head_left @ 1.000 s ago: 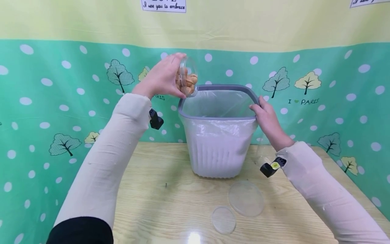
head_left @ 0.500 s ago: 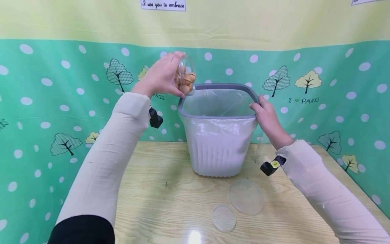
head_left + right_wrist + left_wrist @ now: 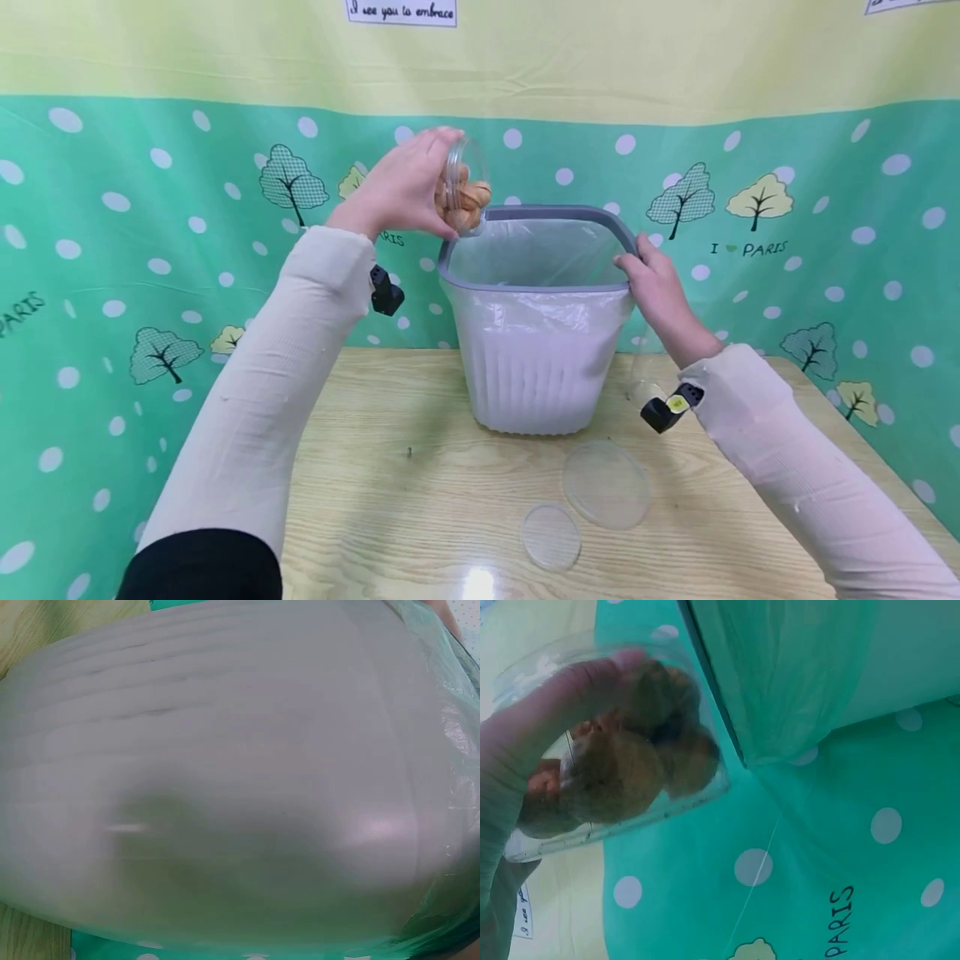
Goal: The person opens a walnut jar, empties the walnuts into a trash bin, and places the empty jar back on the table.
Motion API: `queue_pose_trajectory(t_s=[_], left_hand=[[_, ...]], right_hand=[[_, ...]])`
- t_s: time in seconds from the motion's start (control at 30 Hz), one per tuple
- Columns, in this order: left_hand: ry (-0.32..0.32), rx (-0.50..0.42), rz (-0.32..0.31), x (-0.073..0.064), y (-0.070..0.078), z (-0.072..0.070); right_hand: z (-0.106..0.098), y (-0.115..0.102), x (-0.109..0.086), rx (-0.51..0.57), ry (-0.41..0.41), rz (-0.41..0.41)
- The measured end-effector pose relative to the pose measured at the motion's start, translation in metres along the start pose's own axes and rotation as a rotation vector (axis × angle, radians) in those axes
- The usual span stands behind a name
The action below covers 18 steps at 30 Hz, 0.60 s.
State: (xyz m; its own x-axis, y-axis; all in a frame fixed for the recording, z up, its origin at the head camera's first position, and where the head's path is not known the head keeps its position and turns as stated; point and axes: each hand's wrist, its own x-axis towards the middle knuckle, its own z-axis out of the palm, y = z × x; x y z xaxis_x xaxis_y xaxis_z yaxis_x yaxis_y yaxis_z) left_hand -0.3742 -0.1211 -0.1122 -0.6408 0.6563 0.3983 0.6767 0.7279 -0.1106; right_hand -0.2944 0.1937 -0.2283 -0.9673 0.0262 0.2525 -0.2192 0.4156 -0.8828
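Note:
My left hand (image 3: 405, 185) grips a clear plastic jar (image 3: 472, 158) tipped on its side, its mouth facing right, near the left rim of the trash bin. Several brown walnut-like pieces (image 3: 472, 197) lie inside the jar; the left wrist view shows them up close (image 3: 619, 776) behind my thumb. My right hand (image 3: 660, 287) holds the right rim of the white ribbed trash bin (image 3: 536, 367), fingers outside and partly hidden. A thin clear bag lines the bin and folds over beneath its grey rim (image 3: 551, 214). The bin's wall (image 3: 247, 735) fills most of the right wrist view.
Two round translucent lids, a larger one (image 3: 606, 485) and a smaller one (image 3: 551, 536), lie in front of the bin on the wooden table (image 3: 360, 500). Behind my right wrist stands a clear container (image 3: 643, 367), partly hidden. A patterned curtain (image 3: 225, 208) hangs behind.
The jar in my left hand has shifted slightly left and then back right, with the brown pieces still inside. My right hand keeps its hold on the bin's rim.

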Motion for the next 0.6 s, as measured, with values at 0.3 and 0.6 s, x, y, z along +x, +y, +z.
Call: queue_pose_trajectory(t_s=[0.3,0.6], left_hand=[[0.024,-0.014,-0.008,-0.0004,0.0043,-0.0045],[0.014,-0.035,-0.021,-0.0001,0.0049,-0.0032]], right_hand=[[-0.0017,-0.0021,-0.0006,-0.002,0.008,-0.003],[-0.0024,-0.0020,-0.0008,0.008,-0.007,0.007]])
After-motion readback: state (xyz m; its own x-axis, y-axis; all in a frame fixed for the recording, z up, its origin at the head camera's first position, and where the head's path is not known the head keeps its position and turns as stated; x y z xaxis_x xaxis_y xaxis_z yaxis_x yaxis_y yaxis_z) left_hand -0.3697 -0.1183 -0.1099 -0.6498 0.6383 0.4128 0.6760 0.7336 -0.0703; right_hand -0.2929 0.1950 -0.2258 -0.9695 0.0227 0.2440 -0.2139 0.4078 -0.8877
